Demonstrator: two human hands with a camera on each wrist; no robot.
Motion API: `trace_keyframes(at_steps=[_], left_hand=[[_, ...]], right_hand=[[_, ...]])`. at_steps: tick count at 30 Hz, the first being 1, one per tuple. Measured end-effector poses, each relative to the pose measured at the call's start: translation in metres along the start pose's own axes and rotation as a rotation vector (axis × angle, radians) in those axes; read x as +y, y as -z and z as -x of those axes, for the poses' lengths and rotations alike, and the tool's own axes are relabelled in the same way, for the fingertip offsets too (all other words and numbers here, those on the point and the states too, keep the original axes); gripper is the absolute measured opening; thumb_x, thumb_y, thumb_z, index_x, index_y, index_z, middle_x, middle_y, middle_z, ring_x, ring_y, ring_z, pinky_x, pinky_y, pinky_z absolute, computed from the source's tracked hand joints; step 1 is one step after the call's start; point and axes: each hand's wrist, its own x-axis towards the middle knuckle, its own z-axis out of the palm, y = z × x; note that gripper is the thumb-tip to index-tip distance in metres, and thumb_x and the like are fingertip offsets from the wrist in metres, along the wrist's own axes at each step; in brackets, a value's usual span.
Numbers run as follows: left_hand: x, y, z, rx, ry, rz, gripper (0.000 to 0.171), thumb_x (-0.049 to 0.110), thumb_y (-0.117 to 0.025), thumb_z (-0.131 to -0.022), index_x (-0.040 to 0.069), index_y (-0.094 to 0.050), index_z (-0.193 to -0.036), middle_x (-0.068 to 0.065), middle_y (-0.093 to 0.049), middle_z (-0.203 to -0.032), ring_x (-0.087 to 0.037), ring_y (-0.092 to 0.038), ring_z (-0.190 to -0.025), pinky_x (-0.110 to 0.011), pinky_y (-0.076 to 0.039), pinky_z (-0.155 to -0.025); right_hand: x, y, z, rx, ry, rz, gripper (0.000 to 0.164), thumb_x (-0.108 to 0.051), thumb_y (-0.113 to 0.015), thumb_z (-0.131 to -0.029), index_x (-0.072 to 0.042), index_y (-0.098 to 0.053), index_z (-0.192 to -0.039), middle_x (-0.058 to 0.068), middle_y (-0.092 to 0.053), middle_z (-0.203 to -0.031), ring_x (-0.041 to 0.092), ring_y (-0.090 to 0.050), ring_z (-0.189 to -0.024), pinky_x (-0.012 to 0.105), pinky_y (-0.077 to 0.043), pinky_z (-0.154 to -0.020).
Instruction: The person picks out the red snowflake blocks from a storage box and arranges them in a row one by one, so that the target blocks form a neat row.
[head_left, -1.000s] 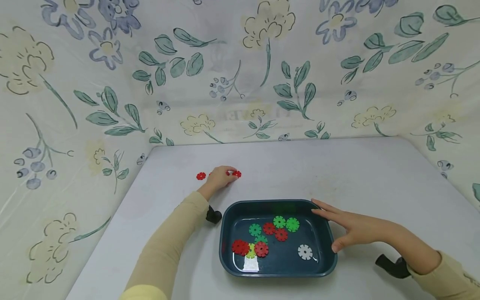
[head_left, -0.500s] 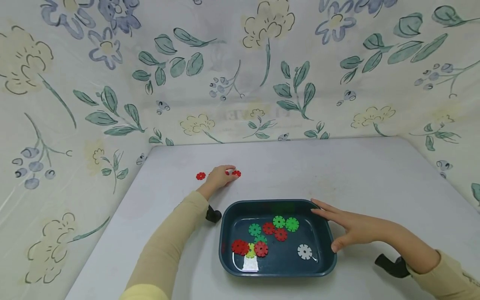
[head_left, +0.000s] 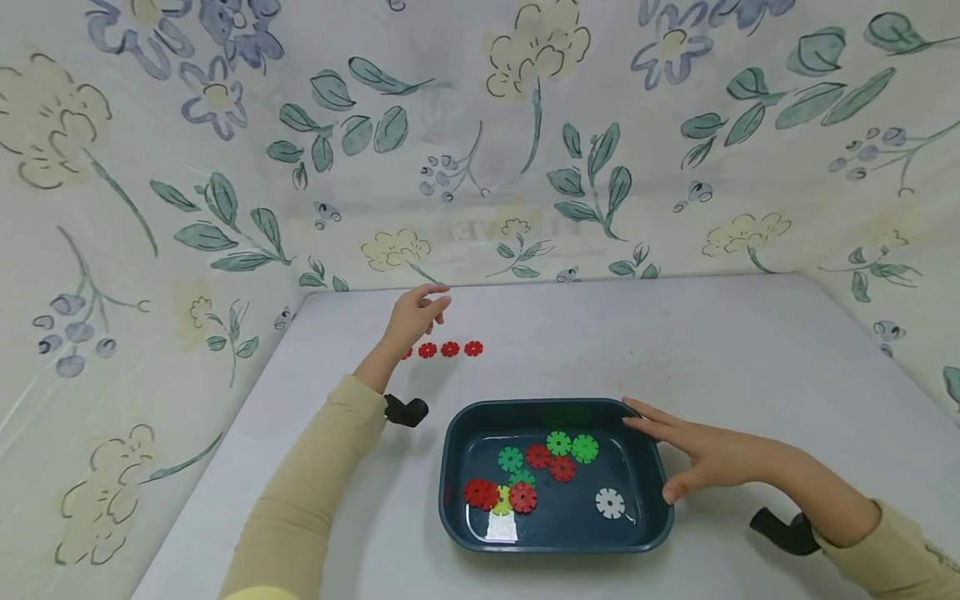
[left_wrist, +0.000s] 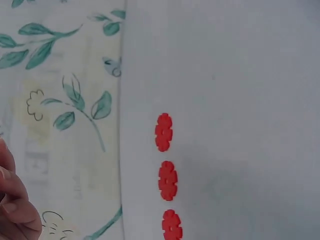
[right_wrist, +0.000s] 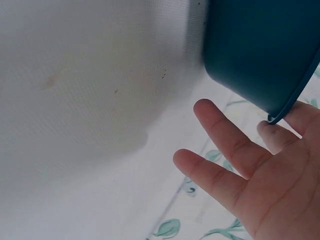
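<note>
A person in beige sleeves works with bare hands at a white counter (head_left: pixel 735 350), seen from head height. The left hand (head_left: pixel 414 318) is raised over the left far part of the counter, above the left end of a row of four red notched discs (head_left: pixel 447 350). Its index finger and thumb point right with a small gap between them; the other fingers are loosely bent. The discs lie flat in a straight line, with gaps between them, and the leftmost is partly hidden by the hand. The left wrist view shows three of them.

Nearer the person stands a dark teal tray (head_left: pixel 566 527), rectangular with rounded corners. The right hand (head_left: pixel 708 458) is spread at its right side, fingers over the rim near the far corner, thumb beside the outer wall; whether the thumb touches is unclear. Inside the tray lie more notched discs: red discs (head_left: pixel 562 469), green discs (head_left: pixel 585 449), a yellow disc (head_left: pixel 502 507) between two red ones at the left, and a white disc (head_left: pixel 610 510) alone at the right. Behind the counter hangs a pale floral cloth (head_left: pixel 480 192) printed with leaves, berries and blossoms
</note>
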Motion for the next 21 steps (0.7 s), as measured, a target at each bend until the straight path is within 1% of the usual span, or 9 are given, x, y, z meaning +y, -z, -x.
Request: trace_keyframes(at_steps=[3,5,7,10,15,18,21], left_hand=[[0.010,0.006,0.007,-0.006,-0.055,0.006,0.031,0.026,-0.055,-0.092,0.012,-0.056,-0.120,-0.003,-0.054,-0.064,-0.015,-0.042,-0.049,-0.023,-0.034,-0.048],[0.016,0.008,0.012,-0.031,-0.086,-0.008,0.031,0.027,-0.055,-0.092,0.014,-0.057,-0.120,-0.004,-0.055,-0.066,-0.018,-0.044,-0.051,-0.024,-0.036,-0.048],[0.023,0.007,0.018,-0.062,-0.125,-0.026,0.030,0.027,-0.055,-0.092,0.014,-0.057,-0.119,-0.007,-0.056,-0.069,-0.022,-0.047,-0.054,-0.025,-0.038,-0.049],[0.035,0.003,0.029,-0.118,-0.179,-0.040,0.029,0.026,-0.056,-0.092,0.014,-0.059,-0.118,-0.009,-0.057,-0.072,-0.028,-0.049,-0.058,-0.026,-0.042,-0.051],[0.056,-0.007,0.048,-0.224,-0.266,-0.045,0.027,0.023,-0.059,-0.090,0.012,-0.061,-0.115,-0.008,-0.057,-0.070,-0.024,-0.048,-0.056,-0.026,-0.042,-0.052],[0.065,-0.014,0.057,-0.288,-0.311,-0.031,0.027,0.021,-0.060,-0.089,0.010,-0.062,-0.114,-0.009,-0.057,-0.068,-0.025,-0.049,-0.057,-0.027,-0.042,-0.052],[0.069,-0.022,0.063,-0.344,-0.340,-0.015,0.026,0.018,-0.060,-0.089,0.009,-0.061,-0.114,-0.010,-0.058,-0.069,-0.027,-0.050,-0.058,-0.026,-0.042,-0.052]], right_hand=[[0.000,0.000,0.000,-0.002,0.001,-0.006,0.089,-0.033,-0.074,-0.073,-0.008,-0.025,-0.144,0.014,-0.004,-0.152,0.051,-0.017,-0.130,0.063,-0.034,-0.090],[-0.001,0.001,0.000,-0.003,0.004,-0.008,0.090,-0.033,-0.074,-0.073,-0.008,-0.025,-0.144,0.014,-0.004,-0.152,0.050,-0.017,-0.129,0.063,-0.033,-0.090],[-0.001,0.001,0.000,-0.003,0.006,-0.011,0.089,-0.033,-0.074,-0.073,-0.009,-0.025,-0.144,0.014,-0.003,-0.152,0.050,-0.017,-0.129,0.063,-0.033,-0.090],[-0.001,0.001,0.000,-0.003,0.011,-0.008,0.089,-0.033,-0.074,-0.073,-0.009,-0.025,-0.144,0.013,-0.004,-0.153,0.050,-0.017,-0.129,0.062,-0.034,-0.090],[0.000,0.000,-0.001,-0.003,0.008,-0.010,0.089,-0.033,-0.074,-0.073,-0.009,-0.025,-0.144,0.013,-0.004,-0.152,0.049,-0.018,-0.129,0.062,-0.035,-0.090],[0.000,0.000,-0.001,-0.002,0.006,-0.010,0.089,-0.033,-0.074,-0.073,-0.009,-0.025,-0.144,0.014,-0.004,-0.152,0.050,-0.018,-0.129,0.062,-0.035,-0.089],[0.000,0.000,-0.001,-0.003,0.003,-0.013,0.090,-0.033,-0.074,-0.073,-0.008,-0.025,-0.144,0.016,-0.004,-0.152,0.050,-0.017,-0.129,0.062,-0.035,-0.089]])
